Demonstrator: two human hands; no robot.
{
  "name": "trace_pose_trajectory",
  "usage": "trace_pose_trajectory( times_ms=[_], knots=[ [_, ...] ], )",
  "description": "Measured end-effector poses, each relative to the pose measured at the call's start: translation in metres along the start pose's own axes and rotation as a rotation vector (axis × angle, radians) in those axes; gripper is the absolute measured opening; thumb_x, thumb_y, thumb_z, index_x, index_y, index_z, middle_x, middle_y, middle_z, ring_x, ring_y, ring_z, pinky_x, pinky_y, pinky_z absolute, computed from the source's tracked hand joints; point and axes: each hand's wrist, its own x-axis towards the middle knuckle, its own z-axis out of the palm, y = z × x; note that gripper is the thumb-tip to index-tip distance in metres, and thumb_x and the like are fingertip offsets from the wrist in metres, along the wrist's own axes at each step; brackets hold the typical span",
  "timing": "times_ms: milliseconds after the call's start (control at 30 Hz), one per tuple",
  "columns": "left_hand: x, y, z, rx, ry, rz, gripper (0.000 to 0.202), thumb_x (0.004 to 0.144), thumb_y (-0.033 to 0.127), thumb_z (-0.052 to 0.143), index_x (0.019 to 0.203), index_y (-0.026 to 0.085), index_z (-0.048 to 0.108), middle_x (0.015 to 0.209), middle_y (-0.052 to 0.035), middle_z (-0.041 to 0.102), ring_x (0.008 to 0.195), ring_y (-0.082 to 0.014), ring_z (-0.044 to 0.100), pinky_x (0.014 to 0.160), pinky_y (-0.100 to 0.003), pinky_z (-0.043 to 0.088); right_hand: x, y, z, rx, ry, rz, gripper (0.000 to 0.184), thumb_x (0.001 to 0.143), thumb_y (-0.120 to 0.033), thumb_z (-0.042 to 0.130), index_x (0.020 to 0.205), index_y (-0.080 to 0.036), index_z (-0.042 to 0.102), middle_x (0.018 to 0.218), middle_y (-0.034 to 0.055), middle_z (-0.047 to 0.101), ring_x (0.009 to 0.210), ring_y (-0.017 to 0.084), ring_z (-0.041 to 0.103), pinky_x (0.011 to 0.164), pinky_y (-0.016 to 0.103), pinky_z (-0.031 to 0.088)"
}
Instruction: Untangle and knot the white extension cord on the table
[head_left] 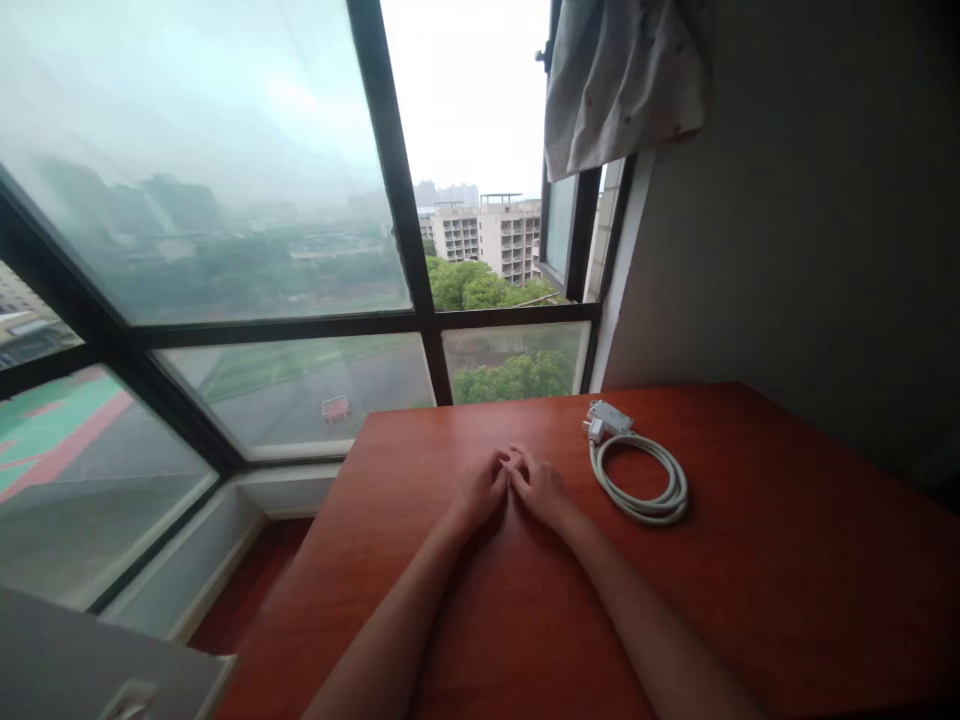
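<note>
Two bare forearms [416, 590], nearest the lens, extend over the table from its near edge. One large dark-framed window [270, 180] stands beyond and to the left of the table; one sash [557, 235] is swung open past the table's far edge. One plain wall [787, 220], in shadow, rises behind the table's right part. Table [750, 560] itself: one, reddish-brown, faintly glossy. One pale curtain [626, 90] with scattered small spots hangs above the table's far edge.

Extension lead: one, lying on the table right of centre, toward the far edge. Its cable [679, 490] is pale grey, smooth, wound into one flat oval coil; number of turns cannot be read. Left hand [484, 490] and right hand [538, 488]: two in all, resting on the table near its middle, left of the lead and apart from it. Fingers loosely bent, fingertips meeting; whether something small sits between them cannot be told. One whitish, elongated socket block [611, 415] lies at the coil's end toward the table's far edge. One white, angular plug [597, 430] sits against the block, on the table.
</note>
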Motion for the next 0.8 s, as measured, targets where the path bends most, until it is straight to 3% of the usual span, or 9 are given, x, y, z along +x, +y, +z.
trace_pose_trajectory(
  times_ms=[800],
  knots=[
    [0.0004,0.0021,-0.0010,-0.012,-0.013,-0.004,0.022,0.088,0.023,0.048,0.105,0.019,0.062,0.088,-0.0048,0.070,0.079,-0.0179,0.064,0.076,-0.030,0.047,0.0001,-0.0034,-0.0027,-0.024,-0.022,0.021,0.043,0.089,-0.021,0.051,0.132,-0.018,0.052,0.100,0.0082,0.073,0.092,0.021,0.067,0.086,0.029,0.047]
  ],
)
